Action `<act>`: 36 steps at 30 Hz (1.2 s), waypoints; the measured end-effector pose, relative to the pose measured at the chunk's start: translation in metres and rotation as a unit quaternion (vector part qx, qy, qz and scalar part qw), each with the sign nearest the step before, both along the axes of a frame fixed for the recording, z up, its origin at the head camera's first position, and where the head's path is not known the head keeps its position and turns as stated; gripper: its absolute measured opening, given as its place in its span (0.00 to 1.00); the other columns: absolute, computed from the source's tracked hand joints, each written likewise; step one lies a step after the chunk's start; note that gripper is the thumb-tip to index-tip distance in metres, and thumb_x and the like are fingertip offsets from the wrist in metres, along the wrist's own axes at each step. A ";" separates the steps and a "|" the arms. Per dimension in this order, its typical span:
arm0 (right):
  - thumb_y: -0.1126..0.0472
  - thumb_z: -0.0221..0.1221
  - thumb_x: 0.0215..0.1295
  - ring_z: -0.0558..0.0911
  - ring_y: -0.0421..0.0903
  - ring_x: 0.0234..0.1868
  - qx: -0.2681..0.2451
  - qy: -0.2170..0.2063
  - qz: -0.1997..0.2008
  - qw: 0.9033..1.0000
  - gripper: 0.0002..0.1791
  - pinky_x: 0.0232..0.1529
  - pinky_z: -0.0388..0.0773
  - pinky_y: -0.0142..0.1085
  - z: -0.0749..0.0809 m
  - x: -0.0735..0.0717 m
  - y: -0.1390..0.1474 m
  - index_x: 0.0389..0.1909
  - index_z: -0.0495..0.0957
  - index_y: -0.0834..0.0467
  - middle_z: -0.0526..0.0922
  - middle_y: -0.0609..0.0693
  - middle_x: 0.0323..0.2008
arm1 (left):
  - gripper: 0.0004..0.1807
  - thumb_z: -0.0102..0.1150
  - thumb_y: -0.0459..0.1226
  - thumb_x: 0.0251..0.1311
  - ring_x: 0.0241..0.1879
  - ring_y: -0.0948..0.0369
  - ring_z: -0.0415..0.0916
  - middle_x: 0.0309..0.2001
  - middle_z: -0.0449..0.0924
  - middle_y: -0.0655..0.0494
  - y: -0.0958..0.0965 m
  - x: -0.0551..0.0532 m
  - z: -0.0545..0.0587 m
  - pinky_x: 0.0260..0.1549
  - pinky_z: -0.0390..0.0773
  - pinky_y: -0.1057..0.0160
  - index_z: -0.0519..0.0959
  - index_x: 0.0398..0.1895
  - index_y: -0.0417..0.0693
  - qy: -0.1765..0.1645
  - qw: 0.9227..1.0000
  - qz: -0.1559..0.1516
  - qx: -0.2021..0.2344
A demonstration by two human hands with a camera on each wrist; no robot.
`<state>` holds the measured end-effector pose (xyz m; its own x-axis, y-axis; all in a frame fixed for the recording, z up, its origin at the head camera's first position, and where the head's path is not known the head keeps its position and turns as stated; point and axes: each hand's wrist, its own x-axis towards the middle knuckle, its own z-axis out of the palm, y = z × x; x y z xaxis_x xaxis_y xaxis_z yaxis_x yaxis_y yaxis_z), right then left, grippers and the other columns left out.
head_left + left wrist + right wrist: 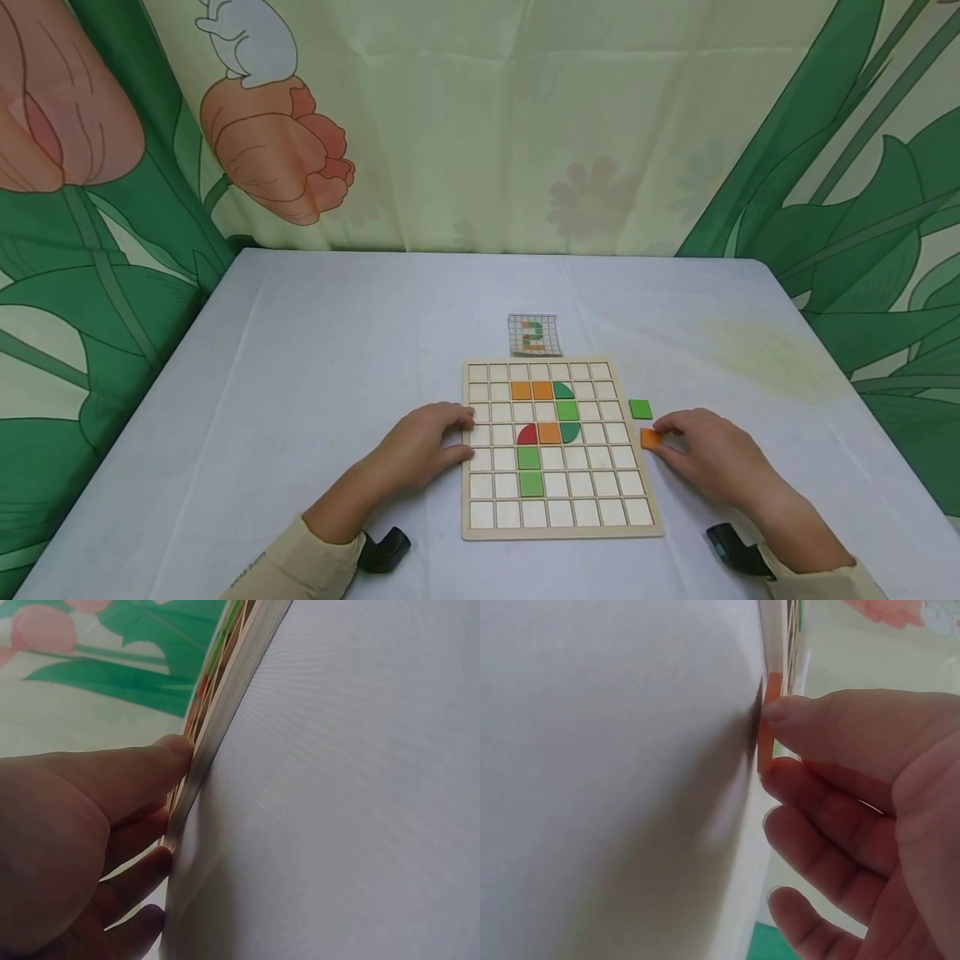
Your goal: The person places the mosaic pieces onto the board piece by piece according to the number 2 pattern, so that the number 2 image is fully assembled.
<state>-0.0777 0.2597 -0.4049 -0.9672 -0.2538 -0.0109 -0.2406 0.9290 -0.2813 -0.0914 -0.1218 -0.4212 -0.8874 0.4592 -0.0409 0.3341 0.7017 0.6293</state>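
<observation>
A wooden grid board [562, 533] lies on the table, with orange, green and red tiles set in some of its white cells. My left hand [420, 446] is at the board's left edge, its thumb and fingertips touching the rim, fingers loosely bent. Just off the right edge, my right hand [716, 458] pinches a square orange tile [649, 439] between thumb and index finger. The right wrist view shows this orange tile [766, 746] edge-on, low beside the board; the other fingers are loosely curled. A loose green square tile [641, 409] lies just beyond it.
A small card [534, 335] printed with a coloured grid pattern lies at the board's far edge. White cloth covers the table [337, 333]. Behind it hangs a curtain [465, 125] with flowers and leaves. Black straps or mounts [384, 550] sit at both wrists.
</observation>
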 end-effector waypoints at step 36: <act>0.56 0.74 0.55 0.80 0.48 0.43 -0.023 0.043 0.050 0.998 0.14 0.44 0.82 0.46 0.015 0.013 -0.046 0.41 0.85 0.55 0.83 0.44 0.37 | 0.18 0.71 0.37 0.59 0.62 0.51 0.73 0.58 0.80 0.52 0.000 0.000 0.000 0.62 0.72 0.50 0.81 0.52 0.44 -0.002 1.000 0.000 -0.002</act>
